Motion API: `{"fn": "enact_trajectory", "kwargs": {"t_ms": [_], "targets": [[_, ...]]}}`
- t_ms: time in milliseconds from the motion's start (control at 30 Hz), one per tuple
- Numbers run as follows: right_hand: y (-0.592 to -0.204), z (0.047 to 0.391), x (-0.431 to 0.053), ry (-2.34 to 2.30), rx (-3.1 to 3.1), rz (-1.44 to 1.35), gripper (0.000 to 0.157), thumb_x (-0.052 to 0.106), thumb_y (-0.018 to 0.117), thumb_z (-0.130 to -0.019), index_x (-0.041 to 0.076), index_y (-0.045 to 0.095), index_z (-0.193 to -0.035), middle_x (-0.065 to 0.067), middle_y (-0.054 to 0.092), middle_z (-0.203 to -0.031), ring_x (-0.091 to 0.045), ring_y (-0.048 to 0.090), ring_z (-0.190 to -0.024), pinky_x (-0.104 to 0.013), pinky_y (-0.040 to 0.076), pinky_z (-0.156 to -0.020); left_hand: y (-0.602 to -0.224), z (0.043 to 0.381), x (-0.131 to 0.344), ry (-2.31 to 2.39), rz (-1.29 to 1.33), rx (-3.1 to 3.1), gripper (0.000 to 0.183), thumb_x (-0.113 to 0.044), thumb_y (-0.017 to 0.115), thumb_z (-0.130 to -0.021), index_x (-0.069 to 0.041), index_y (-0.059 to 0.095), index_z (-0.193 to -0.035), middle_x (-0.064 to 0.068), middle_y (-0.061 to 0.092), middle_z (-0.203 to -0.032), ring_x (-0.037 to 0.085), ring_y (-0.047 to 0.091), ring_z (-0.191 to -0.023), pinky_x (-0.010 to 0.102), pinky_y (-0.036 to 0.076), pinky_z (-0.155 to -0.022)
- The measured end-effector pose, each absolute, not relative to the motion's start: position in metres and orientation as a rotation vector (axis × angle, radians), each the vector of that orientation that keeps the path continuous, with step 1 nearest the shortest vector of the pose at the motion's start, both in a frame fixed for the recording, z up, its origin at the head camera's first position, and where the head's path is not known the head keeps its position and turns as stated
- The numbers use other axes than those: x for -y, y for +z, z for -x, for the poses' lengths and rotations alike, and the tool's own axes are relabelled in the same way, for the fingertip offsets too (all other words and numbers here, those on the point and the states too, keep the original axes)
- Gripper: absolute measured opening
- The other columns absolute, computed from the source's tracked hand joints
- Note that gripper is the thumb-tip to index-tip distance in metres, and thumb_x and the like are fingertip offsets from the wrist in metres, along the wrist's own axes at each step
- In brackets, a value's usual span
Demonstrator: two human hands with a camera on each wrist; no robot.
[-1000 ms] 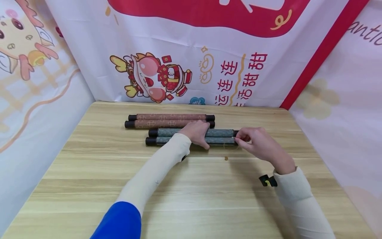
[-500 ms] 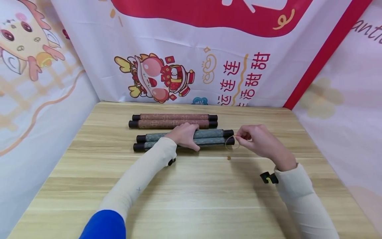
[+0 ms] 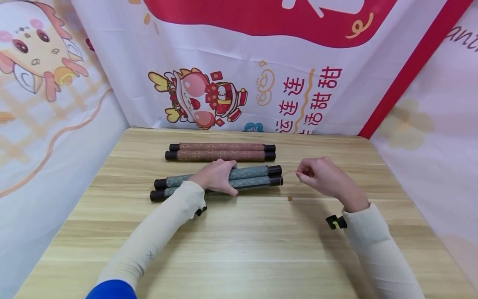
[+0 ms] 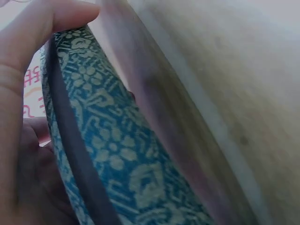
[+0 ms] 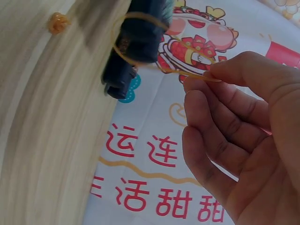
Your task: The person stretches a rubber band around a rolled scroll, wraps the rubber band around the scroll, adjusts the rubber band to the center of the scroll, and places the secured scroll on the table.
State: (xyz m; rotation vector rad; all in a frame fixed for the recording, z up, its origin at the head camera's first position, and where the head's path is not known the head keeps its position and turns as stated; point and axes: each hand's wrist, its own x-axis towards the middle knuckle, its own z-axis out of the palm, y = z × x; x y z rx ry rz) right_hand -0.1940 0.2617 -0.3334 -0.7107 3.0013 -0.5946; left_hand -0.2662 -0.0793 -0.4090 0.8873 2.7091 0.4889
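Observation:
My left hand [image 3: 218, 176] grips a blue-green patterned scroll [image 3: 252, 182] from above, thumb on the near side. The scroll is rolled from both ends into two parallel rolls with black knobs. It lies slanted, its right end farther back. In the left wrist view its floral cloth [image 4: 112, 140] fills the space beside the thumb. My right hand [image 3: 319, 180] pinches a thin yellowish rubber band [image 5: 187, 72] between thumb and index finger. The band's loop reaches over the scroll's right black knob [image 5: 143, 35]; I cannot tell whether it encircles it.
A red-brown patterned scroll [image 3: 222, 155], also double-rolled with black knobs, lies behind the blue-green one. A small orange-brown lump [image 3: 289, 198] sits on the wooden table [image 3: 239, 245] nearer me. A printed cloth [image 3: 209, 45] hangs along the back edge.
My left hand has moved left and nearer with the blue-green scroll, tilting it. The scroll's right end has drawn away from my right hand, which stays nearly still. The rubber band shows stretched between them.

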Motion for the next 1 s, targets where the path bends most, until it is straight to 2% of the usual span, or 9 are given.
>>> {"fn": "enact_trajectory", "kwargs": {"t_ms": [167, 400, 500, 633, 733, 1000], "targets": [[-0.338, 0.199, -0.263, -0.585, -2.999, 0.681, 0.009, 0.015, 0.071, -0.100, 0.011, 0.075, -0.093, 0.002, 0.069, -0.079, -0.011, 0.058, -0.069, -0.027, 0.053, -0.066, -0.402, 0.252, 0.090, 0.484, -0.927, -2.721, 0.089, -0.048, 0.087, -0.077, -0.006, 0.054, -0.148, 0.012, 0.069, -0.132, 0.025, 0.068, -0.109, 0.049, 0.058, -0.098], [-0.337, 0.200, -0.263, -0.594, -2.998, 0.677, 0.009, 0.015, 0.070, -0.099, 0.011, 0.075, -0.093, 0.002, 0.069, -0.079, -0.011, 0.058, -0.070, -0.027, 0.053, -0.066, -0.397, 0.237, 0.106, 0.470, -0.943, -2.740, 0.088, -0.047, 0.089, -0.075, -0.005, 0.056, -0.145, 0.015, 0.066, -0.138, 0.031, 0.066, -0.123, 0.050, 0.055, -0.105], [-0.335, 0.201, -0.262, -0.599, -2.995, 0.684, 0.010, 0.016, 0.070, -0.100, 0.010, 0.075, -0.093, 0.002, 0.069, -0.079, -0.011, 0.058, -0.070, -0.027, 0.052, -0.066, -0.396, 0.232, 0.112, 0.474, -0.950, -2.755, 0.085, -0.047, 0.090, -0.074, -0.006, 0.057, -0.141, 0.014, 0.069, -0.131, 0.029, 0.067, -0.117, 0.048, 0.056, -0.102], [-0.336, 0.201, -0.259, -0.601, -2.985, 0.692, 0.010, 0.016, 0.070, -0.100, 0.010, 0.075, -0.094, 0.002, 0.070, -0.080, -0.011, 0.059, -0.071, -0.027, 0.053, -0.067, -0.394, 0.224, 0.118, 0.469, -0.965, -2.768, 0.081, -0.047, 0.092, -0.071, -0.008, 0.060, -0.135, 0.007, 0.072, -0.113, 0.021, 0.066, -0.098, 0.043, 0.058, -0.091], [-0.338, 0.203, -0.256, -0.594, -2.980, 0.713, 0.010, 0.015, 0.070, -0.099, 0.010, 0.075, -0.093, 0.002, 0.070, -0.080, -0.010, 0.059, -0.072, -0.027, 0.053, -0.067, -0.392, 0.218, 0.119, 0.463, -0.962, -2.756, 0.084, -0.047, 0.092, -0.071, -0.008, 0.059, -0.137, 0.003, 0.071, -0.105, 0.017, 0.062, -0.090, 0.041, 0.056, -0.085], [-0.344, 0.207, -0.241, -0.590, -2.947, 0.734, 0.009, 0.014, 0.069, -0.099, 0.010, 0.074, -0.093, 0.003, 0.067, -0.078, -0.011, 0.057, -0.070, -0.028, 0.052, -0.065, -0.388, 0.203, 0.115, 0.437, -0.982, -2.760, 0.084, -0.049, 0.093, -0.070, -0.010, 0.059, -0.137, -0.004, 0.069, -0.093, 0.020, 0.064, -0.096, 0.043, 0.056, -0.088]]}}
